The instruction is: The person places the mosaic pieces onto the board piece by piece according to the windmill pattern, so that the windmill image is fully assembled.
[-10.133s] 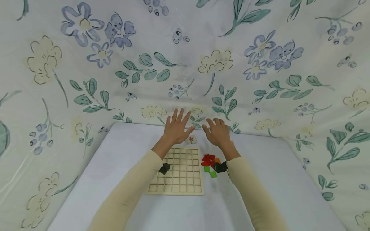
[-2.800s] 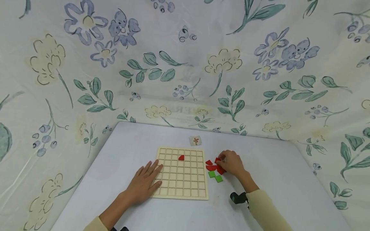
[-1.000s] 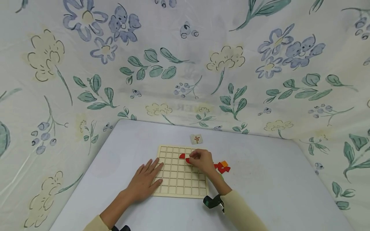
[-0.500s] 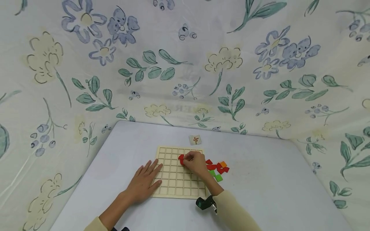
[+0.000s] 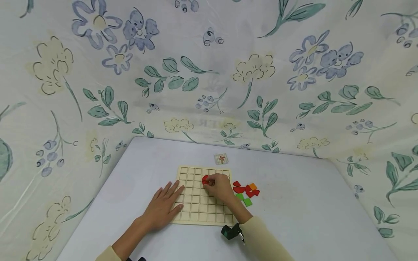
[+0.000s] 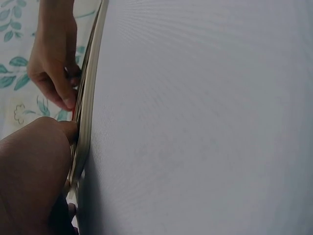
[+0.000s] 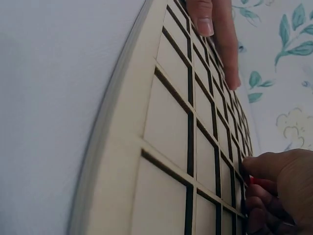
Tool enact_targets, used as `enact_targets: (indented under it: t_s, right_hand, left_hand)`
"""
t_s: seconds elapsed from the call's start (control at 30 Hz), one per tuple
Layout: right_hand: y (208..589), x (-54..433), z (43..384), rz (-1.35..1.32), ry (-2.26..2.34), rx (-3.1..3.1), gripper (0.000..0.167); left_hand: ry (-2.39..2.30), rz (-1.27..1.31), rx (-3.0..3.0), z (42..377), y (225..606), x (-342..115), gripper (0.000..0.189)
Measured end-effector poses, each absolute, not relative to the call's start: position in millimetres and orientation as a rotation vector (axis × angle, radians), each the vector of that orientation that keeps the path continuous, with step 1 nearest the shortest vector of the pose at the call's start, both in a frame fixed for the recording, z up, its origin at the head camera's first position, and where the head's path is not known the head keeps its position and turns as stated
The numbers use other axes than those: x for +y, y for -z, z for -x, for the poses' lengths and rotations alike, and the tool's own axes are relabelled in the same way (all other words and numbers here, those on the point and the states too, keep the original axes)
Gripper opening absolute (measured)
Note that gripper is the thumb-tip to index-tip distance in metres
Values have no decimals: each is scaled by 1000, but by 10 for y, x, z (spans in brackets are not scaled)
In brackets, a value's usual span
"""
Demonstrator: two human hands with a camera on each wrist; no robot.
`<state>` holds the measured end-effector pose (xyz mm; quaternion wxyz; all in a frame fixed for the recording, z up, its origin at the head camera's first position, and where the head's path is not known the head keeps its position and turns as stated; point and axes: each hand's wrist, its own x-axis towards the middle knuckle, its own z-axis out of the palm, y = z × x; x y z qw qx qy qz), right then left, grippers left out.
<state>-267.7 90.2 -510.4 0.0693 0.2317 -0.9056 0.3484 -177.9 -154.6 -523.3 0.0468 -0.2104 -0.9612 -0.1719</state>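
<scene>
A pale wooden grid board [image 5: 199, 208] lies on the white table. My left hand [image 5: 162, 210] rests with fingers spread across its left edge; in the right wrist view, fingers [image 7: 227, 49] of that hand extend over the grid. My right hand [image 5: 220, 186] is over the upper middle cells, pinching a red tile [image 7: 253, 180] between thumb and fingers. In the head view this tile [image 5: 204, 183] sits directly below another red quarter-circle tile [image 5: 205, 178], and the fingers partly cover it. The left wrist view shows the right hand [image 6: 54, 73] reaching down to the board.
Right of the board lie several loose red tiles [image 5: 239, 189], an orange tile [image 5: 253, 186] and two green tiles [image 5: 248, 202]. A small picture card [image 5: 221, 158] with a red pattern lies behind the board. Floral cloth [image 5: 209, 87] surrounds the table.
The right hand has come from the loose tiles onto the board, carrying a red tile leftward to just below the first one. In the last half second it shifted little. The left hand stays put.
</scene>
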Motion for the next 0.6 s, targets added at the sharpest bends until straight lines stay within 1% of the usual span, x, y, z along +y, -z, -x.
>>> enact_targets:
  t_s: [0.33, 0.6]
  right_hand:
    - [5071, 832, 2623, -494, -1072, -2751, 13]
    - [5060, 808, 2598, -449, -1002, -2771, 14]
  left_hand:
    - [524, 646, -2929, 1792, 5271, -1553, 64]
    - [524, 650, -2923, 1797, 5283, -1553, 64]
